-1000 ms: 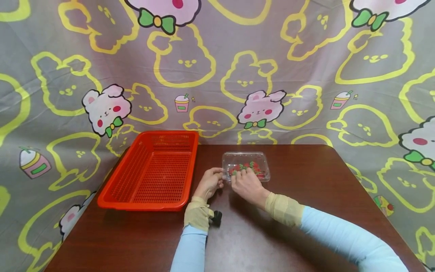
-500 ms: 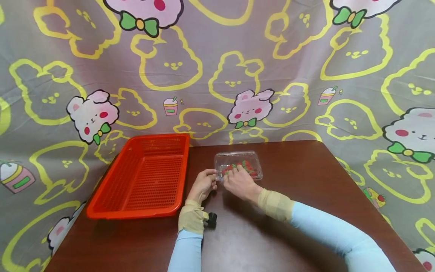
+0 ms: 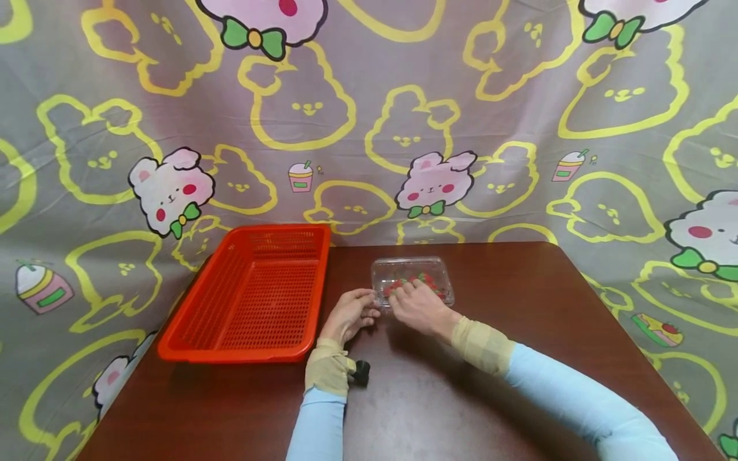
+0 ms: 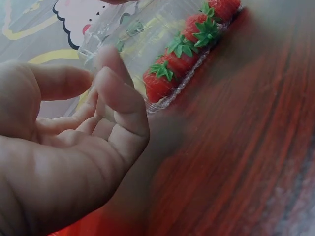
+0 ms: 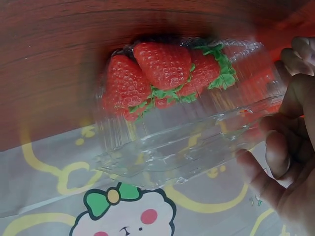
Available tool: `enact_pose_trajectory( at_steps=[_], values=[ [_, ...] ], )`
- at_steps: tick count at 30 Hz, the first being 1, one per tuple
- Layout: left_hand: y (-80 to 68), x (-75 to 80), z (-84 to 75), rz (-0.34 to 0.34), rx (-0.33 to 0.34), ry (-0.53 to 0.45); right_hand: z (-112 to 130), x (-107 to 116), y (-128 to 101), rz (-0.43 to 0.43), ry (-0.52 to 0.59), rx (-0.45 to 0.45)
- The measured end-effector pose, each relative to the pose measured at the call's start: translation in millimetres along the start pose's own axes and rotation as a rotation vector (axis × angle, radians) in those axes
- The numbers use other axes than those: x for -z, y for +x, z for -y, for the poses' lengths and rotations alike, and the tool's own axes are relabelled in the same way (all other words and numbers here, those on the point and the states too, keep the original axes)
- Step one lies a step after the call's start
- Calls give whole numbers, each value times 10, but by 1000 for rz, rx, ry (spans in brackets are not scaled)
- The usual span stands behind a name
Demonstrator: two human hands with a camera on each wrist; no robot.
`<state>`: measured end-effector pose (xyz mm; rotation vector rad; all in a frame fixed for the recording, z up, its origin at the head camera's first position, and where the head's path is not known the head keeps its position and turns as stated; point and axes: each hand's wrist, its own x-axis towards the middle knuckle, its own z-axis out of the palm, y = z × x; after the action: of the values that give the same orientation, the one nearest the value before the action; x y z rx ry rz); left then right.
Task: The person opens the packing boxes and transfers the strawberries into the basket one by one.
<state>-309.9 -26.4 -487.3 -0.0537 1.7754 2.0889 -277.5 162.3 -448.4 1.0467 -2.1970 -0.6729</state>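
Observation:
A clear plastic box [image 3: 412,261] with several strawberries [image 5: 162,66] inside lies on the table in front of me. Red fruit with green leaves shows through its wall in both wrist views. At the box's front left corner, my left hand [image 3: 350,315] pinches the edge between thumb and fingers; the exact contact is blurred in the left wrist view. My right hand [image 3: 421,307] lies over the front side, its curled fingers gripping the lid's edge. In the right wrist view, the right fingertips [image 5: 278,152] meet the clear rim, and the left fingers show beyond them.
A red plastic basket [image 3: 271,307] with a perforated bottom stands on the left of the brown table [image 3: 507,288]. Behind the table hangs a grey patterned curtain [image 3: 346,153] with cartoon rabbits. A small black device [image 3: 361,372] is strapped to my left wrist.
The head view swings slightly to the right and partly back. Both hands stay at the front of the box, with only small finger shifts.

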Motion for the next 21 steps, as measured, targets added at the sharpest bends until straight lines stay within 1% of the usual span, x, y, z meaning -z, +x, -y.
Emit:
enact_pose_trajectory(
  at_steps=[9, 13, 21],
  values=[
    [-1, 2, -8, 12, 20, 11, 8, -12, 0, -8, 24, -20],
    [1, 4, -13, 22, 17, 14, 12, -8, 7, -31, 36, -33],
    [-10, -10, -28, 39, -6, 24, 53, -1, 2, -71, 77, -120]
  ],
)
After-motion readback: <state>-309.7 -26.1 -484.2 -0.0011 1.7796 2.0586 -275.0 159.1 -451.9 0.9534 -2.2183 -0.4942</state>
